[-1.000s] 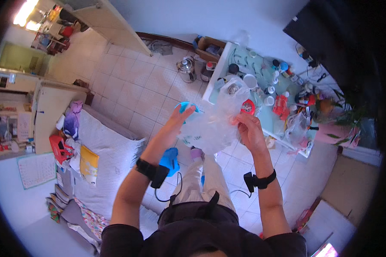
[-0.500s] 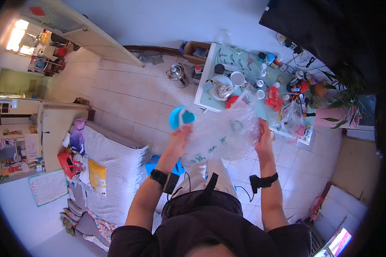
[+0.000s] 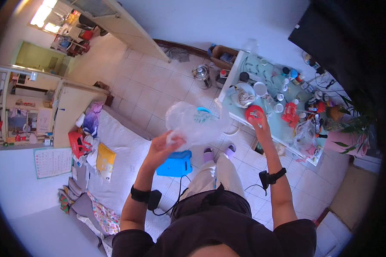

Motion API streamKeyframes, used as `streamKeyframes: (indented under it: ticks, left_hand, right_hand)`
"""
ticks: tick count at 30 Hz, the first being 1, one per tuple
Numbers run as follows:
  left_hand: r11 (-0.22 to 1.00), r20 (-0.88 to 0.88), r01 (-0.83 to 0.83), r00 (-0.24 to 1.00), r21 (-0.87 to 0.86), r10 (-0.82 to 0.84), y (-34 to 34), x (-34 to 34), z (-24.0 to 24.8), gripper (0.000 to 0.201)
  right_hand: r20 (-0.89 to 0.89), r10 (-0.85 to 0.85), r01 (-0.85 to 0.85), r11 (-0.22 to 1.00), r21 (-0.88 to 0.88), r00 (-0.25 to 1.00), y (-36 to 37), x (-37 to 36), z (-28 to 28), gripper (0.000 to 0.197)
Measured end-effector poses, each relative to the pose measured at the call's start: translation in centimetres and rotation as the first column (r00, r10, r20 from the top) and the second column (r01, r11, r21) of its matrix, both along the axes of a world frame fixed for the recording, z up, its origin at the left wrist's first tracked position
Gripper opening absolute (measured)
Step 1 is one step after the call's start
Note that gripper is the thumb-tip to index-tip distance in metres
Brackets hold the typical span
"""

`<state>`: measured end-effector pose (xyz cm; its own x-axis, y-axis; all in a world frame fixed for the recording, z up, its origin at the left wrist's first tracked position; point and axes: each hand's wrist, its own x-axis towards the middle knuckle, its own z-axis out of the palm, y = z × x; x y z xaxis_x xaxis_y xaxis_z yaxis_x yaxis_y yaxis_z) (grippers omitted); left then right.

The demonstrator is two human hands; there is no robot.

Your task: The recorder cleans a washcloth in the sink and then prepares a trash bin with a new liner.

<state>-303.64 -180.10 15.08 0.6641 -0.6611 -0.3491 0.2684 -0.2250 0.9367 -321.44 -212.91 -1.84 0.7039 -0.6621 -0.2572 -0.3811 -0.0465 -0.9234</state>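
My left hand [image 3: 165, 145] is closed on the gathered edge of a clear plastic bag [image 3: 191, 128] with green printing. The bag billows out over the floor and partly covers a turquoise bucket [image 3: 203, 110]. My right hand [image 3: 260, 125] is off the bag, its fingers apart at the near edge of the table. Just beyond the fingertips sits a round red container [image 3: 254, 112]; whether they touch it, I cannot tell. Beside it stands a white bowl [image 3: 244, 96] with something crumpled inside.
The glass-topped table [image 3: 238, 68] carries several cups, bottles, a red packet [image 3: 290, 113] and another clear bag [image 3: 304, 133]. A blue plastic stool [image 3: 175, 165] stands by my legs, next to a bed [image 3: 120, 150]. A metal kettle [image 3: 201, 76] rests on the floor.
My right hand has let go of the bag and moved to the red container at the table edge. The bag now hangs from my left hand alone. The whole view has turned left.
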Motion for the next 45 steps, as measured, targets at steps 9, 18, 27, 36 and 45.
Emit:
streamKeyframes:
  ticks: [9,18,27,36,45]
  left_hand:
    - [0.989,0.332,0.084,0.935,0.123,-0.121,5.2,-3.8,0.3,0.014]
    - [0.862,0.359,-0.432,0.874,0.265,0.328,15.9,-6.3,-9.9,0.019]
    - [0.907,-0.523,0.421,0.769,-0.015,-0.366,20.2,-12.5,-14.4,0.017]
    - [0.859,-0.528,0.497,0.766,0.123,-0.368,21.5,-19.7,-21.4,0.065]
    - [0.571,0.120,0.760,0.565,0.309,-0.816,20.5,-22.4,-25.0,0.057]
  right_hand:
    - [-0.320,0.604,-0.672,0.720,-0.173,0.730,9.3,8.3,-1.6,0.050]
    - [0.194,-0.128,-0.107,0.493,0.863,0.972,9.6,5.6,1.9,0.011]
    - [-0.163,0.379,-0.124,0.629,0.768,0.911,10.9,-1.9,1.8,0.023]
    - [-0.187,0.449,-0.087,0.524,0.847,0.874,21.2,-0.8,1.3,0.020]
    - [0.073,0.329,-0.157,0.237,0.959,0.941,24.9,4.2,7.8,0.019]
